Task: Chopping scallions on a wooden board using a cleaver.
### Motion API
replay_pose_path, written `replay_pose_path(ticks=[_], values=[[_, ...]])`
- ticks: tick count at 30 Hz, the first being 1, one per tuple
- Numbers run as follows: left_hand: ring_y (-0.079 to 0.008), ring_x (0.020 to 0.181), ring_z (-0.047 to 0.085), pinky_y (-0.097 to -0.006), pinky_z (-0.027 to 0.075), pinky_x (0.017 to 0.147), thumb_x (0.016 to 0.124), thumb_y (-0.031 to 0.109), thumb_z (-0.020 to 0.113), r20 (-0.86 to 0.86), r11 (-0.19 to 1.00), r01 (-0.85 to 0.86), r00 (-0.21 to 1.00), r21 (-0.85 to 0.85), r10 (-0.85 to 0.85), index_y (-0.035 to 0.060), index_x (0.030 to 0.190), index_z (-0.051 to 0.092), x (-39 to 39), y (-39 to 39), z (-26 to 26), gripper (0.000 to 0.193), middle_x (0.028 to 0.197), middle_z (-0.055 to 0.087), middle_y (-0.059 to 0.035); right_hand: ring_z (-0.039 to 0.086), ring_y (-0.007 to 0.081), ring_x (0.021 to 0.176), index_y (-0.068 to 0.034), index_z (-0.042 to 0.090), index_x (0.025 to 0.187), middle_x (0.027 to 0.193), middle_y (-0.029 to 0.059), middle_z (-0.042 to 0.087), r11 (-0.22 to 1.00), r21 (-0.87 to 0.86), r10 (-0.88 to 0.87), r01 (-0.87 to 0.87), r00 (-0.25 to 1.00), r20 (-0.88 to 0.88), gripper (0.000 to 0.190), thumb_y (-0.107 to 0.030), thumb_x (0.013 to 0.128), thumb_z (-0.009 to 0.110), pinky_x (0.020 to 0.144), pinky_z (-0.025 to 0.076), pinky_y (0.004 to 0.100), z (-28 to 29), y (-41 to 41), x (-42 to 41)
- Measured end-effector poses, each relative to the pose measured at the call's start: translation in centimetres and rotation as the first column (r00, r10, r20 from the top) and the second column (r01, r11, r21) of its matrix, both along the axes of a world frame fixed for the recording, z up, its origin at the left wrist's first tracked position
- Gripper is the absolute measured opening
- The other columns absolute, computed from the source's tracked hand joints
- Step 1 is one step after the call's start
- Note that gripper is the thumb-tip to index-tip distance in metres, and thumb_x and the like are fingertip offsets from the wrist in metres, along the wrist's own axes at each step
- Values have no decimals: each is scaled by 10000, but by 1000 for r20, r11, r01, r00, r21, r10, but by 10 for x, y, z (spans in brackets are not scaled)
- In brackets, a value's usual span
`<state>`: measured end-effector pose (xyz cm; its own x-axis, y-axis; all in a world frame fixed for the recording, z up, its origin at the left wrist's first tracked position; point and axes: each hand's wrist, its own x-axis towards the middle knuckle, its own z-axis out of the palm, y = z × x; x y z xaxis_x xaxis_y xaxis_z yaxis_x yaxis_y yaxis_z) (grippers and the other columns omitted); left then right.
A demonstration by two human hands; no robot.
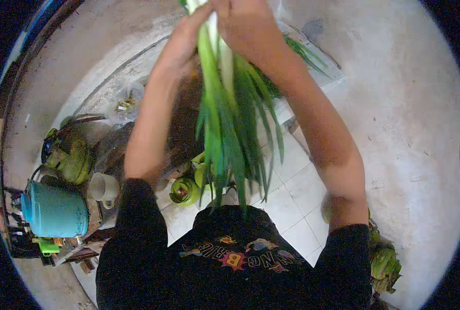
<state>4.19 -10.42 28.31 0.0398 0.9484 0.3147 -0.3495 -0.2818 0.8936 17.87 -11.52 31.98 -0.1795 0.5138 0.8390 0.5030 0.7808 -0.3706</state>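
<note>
A bunch of spring onions [222,128] hangs in front of me, white stems at the top and long green leaves trailing towards my body. At the upper edge of the view, my left hand [183,46] grips the pale stems from one side. On the other side, my right hand [245,27] closes around the same stems. Its fingertips are partly cut off by the frame edge, and both hands are slightly blurred. Behind my right forearm, more green onion leaves [309,54] lie on a light surface.
On the left are a blue lidded bucket [59,209], a translucent plastic mug [104,188] and a clear plastic bag [127,102]. A green gas cylinder [184,192] stands on the white tiled floor [288,190]. Green bananas [385,263] are at the right by the wall.
</note>
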Motion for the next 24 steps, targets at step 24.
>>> replay_pose_path(ticks=[24], values=[[-344, 747, 625, -444, 485, 692, 769, 445, 626, -924, 974, 191, -338, 119, 179, 17, 945, 610, -83, 164, -8, 463, 833, 646, -185, 524, 284, 913, -43, 532, 999, 951, 123, 556, 813, -47, -317, 580, 509, 801, 221, -165, 820, 487, 811, 418, 425, -280, 101, 20]])
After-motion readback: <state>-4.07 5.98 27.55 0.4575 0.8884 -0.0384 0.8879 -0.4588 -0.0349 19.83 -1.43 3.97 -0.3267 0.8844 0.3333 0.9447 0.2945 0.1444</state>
